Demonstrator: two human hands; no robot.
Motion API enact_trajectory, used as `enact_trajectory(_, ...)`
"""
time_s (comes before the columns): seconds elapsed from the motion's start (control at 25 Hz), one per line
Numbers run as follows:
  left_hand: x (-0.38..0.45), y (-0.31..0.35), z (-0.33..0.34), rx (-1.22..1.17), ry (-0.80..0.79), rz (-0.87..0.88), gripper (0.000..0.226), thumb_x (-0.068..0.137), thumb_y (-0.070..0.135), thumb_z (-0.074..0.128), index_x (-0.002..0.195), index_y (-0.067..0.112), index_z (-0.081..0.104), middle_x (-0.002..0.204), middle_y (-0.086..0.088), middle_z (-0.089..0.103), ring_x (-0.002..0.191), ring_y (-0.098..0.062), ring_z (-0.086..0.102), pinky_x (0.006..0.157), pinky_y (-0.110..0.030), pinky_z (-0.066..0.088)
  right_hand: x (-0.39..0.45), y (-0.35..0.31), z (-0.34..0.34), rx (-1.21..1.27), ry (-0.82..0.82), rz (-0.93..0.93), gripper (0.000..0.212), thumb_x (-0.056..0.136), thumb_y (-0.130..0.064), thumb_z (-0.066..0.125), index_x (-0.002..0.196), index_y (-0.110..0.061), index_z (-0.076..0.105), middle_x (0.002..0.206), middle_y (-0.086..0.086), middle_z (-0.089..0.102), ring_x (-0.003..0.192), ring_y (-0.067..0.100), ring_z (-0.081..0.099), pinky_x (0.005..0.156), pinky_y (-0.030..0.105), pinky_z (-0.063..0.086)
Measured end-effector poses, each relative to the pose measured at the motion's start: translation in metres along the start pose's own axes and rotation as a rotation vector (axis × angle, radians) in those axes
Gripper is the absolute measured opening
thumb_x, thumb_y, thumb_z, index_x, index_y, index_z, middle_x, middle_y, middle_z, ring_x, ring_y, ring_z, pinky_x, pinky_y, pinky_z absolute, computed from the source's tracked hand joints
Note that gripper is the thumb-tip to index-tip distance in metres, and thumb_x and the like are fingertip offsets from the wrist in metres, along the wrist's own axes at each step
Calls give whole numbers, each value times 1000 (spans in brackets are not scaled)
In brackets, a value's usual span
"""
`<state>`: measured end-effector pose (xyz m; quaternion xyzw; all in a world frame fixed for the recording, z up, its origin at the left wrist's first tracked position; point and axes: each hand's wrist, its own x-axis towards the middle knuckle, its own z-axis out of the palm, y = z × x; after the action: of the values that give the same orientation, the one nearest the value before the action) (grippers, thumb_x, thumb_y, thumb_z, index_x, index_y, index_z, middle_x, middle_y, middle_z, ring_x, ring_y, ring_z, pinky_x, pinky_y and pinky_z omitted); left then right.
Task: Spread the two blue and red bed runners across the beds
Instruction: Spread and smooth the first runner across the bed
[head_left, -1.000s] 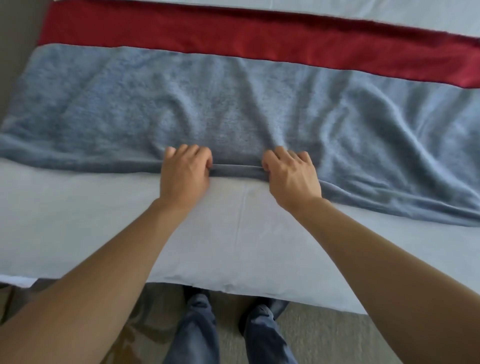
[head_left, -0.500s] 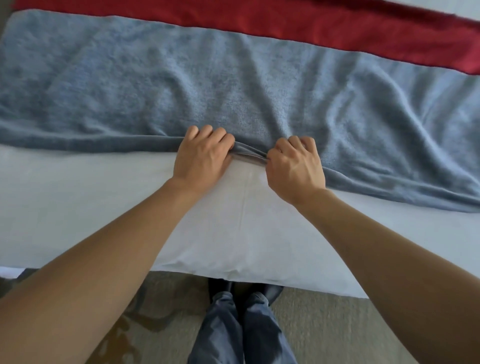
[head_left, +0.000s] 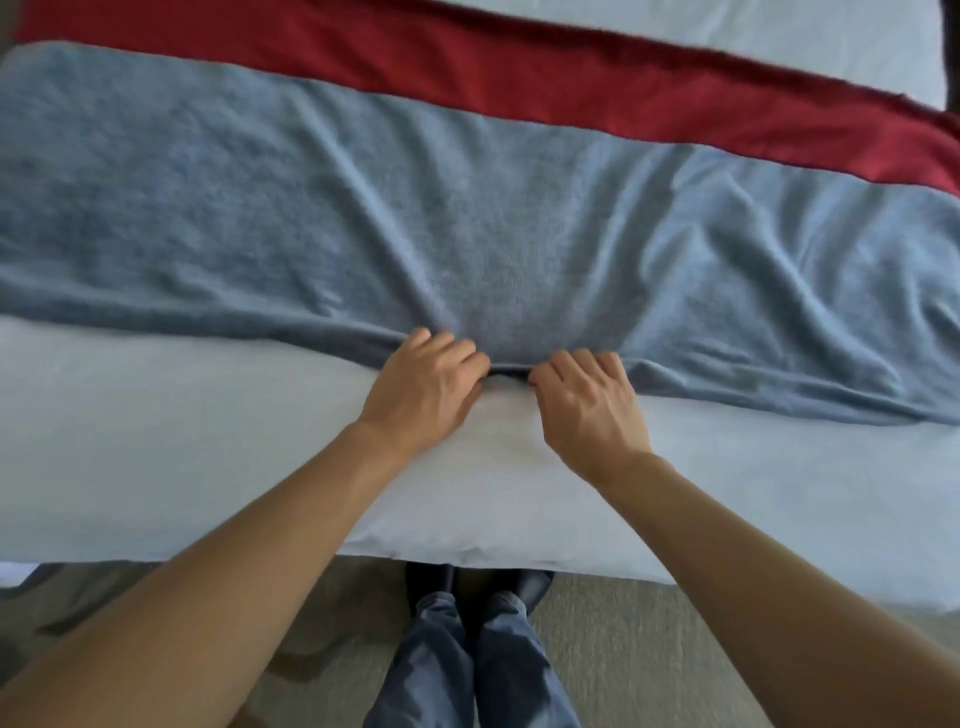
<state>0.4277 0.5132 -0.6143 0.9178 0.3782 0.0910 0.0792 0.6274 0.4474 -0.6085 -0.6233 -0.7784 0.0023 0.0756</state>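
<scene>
Both hands have slid closer together vs a sec ago. Left hand (head_left: 423, 387) & right hand (head_left: 589, 402) pinch the blue runner (head_left: 467, 218)'s near edge mid-bed (head_left: 156, 441). Red runner (head_left: 519, 78) lies beyond, toward far edge. Wrinkles remain, so prob more tugging needed.

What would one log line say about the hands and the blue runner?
left hand: grips blue runner near edge | right hand: grips same edge | runner: wrinkled, on bed

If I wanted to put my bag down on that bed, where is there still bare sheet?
Bare white sheet runs between the blue runner's near hem and the mattress edge, widest to either side of the arms. Another patch lies beyond the red runner. The middle is crowded: the left hand and right hand grip the hem.
</scene>
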Motion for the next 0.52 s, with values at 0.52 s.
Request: enact_trajectory(0.52,82,135,41,3,-54,44,18,77,1,60,89,14,62,82,-4,54,74,-25,50,66,-35,37,-60,127,-11,-83,-5,304,17,75,3,58,84,-11,63,80,8,57,75,33,54,72,42,40)
